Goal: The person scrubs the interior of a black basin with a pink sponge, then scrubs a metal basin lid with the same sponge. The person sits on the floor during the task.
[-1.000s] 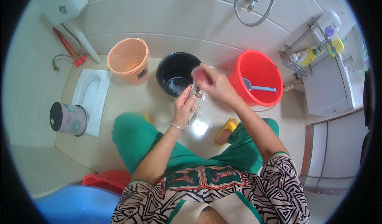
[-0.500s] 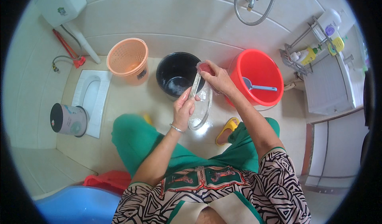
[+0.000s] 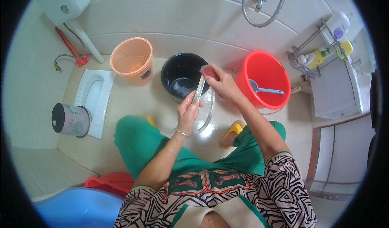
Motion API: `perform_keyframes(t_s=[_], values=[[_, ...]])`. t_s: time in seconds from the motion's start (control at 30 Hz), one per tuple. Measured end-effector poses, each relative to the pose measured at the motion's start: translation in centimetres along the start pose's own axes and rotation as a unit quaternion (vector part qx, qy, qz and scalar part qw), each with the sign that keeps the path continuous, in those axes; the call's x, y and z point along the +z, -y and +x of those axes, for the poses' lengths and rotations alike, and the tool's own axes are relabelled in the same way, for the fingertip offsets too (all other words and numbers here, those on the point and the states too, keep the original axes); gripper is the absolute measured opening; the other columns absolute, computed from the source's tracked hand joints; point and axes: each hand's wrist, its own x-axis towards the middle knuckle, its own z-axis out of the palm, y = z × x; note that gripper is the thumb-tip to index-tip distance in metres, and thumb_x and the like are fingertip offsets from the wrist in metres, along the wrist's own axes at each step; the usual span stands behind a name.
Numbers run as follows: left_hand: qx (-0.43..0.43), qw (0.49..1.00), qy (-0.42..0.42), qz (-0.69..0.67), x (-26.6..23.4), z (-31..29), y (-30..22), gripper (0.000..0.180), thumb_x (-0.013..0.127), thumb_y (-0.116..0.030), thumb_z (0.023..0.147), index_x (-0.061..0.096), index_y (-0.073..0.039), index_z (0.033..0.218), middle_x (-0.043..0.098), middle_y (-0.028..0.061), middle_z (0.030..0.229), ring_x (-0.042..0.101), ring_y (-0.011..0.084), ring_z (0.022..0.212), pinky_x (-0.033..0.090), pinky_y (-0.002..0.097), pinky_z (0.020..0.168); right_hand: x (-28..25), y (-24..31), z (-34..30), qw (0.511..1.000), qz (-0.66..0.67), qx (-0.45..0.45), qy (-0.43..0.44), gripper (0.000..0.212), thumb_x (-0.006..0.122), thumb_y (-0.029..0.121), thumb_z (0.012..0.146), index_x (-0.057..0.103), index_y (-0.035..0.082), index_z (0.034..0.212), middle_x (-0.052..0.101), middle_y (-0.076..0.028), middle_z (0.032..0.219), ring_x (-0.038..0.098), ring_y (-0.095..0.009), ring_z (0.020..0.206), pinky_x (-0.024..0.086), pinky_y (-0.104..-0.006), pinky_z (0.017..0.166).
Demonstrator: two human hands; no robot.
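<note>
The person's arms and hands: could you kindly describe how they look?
Both the left hand and the right hand are ungloved. A silver-coloured bangle circles the left wrist; none shows on the right. The short sleeves bear black geometric lines on pale pink, with green trim at the hems.

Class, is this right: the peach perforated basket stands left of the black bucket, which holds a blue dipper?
No: the head view shows the blue dipper inside the red bucket. The peach perforated basket does stand left of the black bucket.
</note>
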Motion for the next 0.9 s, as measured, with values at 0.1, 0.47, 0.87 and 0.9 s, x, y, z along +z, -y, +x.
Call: perform_keyframes(t_s=[0.1,0.47,0.87,0.9], values=[[-0.009,0.999,-0.025,-0.023,-0.1,0.0,0.3,0.044,0.048,-0.007,0.088,0.051,0.000,0.131,0.058,0.0007,0.082,0.035,-0.0004,0.050,0.026,0.0152,0.043,1.5,0.5,-3.0,0.995,-0.010,-0.095,-0.017,0.068,0.063,0.039,0.082,0.045,0.002,0.135,0.062,-0.026,0.110,0.064,-0.035,0.100,0.050,-0.0391,0.086],[0.013,1.000,0.002,0.022,0.0,0.2,-0.8,0.042,0.047,-0.011,0.090,0.048,0.002,0.130,0.058,0.0039,0.083,0.035,0.0007,0.048,0.027,0.0150,0.042,-0.2,0.4,0.1,0.936,0.336,0.050,0.094,0.060,0.058,0.035,0.088,0.043,0.003,0.137,0.063,-0.008,0.109,0.061,-0.011,0.073,0.051,-0.0242,0.062],[0.006,0.996,0.077,-0.038,0.4,0.7,-3.1,0.048,0.045,-0.020,0.094,0.037,0.001,0.137,0.061,0.0109,0.090,0.049,0.0082,0.056,0.040,0.0196,0.052,-1.1,3.4,-0.7,0.892,0.436,0.032,0.116,0.068,0.054,0.045,0.087,0.040,0.004,0.140,0.058,-0.011,0.124,0.059,-0.005,0.074,0.049,-0.0165,0.051],[0.002,0.996,0.073,-0.045,0.3,0.8,-3.5,0.047,0.044,-0.021,0.095,0.037,0.001,0.137,0.061,0.0105,0.090,0.049,0.0082,0.056,0.040,0.0198,0.052,-0.9,3.6,-0.8,0.898,0.424,0.026,0.115,0.069,0.054,0.046,0.087,0.040,0.004,0.140,0.057,-0.011,0.125,0.059,-0.005,0.075,0.049,-0.0168,0.052]])
